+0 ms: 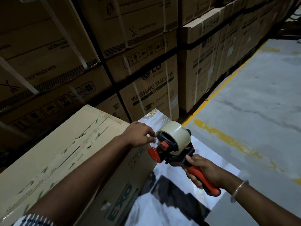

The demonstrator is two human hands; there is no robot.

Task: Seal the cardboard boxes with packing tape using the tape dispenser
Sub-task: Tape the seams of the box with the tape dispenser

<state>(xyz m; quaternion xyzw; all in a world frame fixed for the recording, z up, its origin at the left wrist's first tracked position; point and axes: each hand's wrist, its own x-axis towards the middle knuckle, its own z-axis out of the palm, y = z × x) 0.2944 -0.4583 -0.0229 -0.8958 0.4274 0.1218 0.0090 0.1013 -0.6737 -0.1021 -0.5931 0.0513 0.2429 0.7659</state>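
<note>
1. Right grip (202, 170) curls round the red handle of the tape dispenser (172, 144).
2. Left grip (138, 134) pinches at the dispenser's front, probably the tape end.
3. Both hover beside the cardboard box (65, 152) corner.

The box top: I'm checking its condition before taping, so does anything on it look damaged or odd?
Yes. The box top shows small tears and scuffs along its centre seam, with torn remnants of green-printed tape. Nothing else stands out.
</note>
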